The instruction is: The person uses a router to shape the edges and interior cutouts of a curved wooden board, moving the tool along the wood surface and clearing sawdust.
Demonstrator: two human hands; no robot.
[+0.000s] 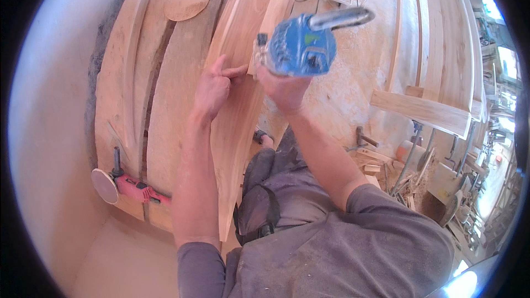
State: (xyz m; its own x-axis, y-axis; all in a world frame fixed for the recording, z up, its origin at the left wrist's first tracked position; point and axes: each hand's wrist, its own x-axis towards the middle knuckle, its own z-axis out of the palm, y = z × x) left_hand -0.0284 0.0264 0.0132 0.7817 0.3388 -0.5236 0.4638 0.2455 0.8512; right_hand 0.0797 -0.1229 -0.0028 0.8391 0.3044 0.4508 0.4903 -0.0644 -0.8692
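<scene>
The blue power tool (303,47) is just right of the left hand (214,91), by the right edge of the wooden workpiece (234,132), whose long axis runs away from the person. The right hand (284,87) is nearer, fingers closed around the tool's lower part; the left's are partly curled, index extended, any grip unclear. Counted: one blue tool, one workpiece, one red sander (138,189), one wooden disc (186,1).
</scene>
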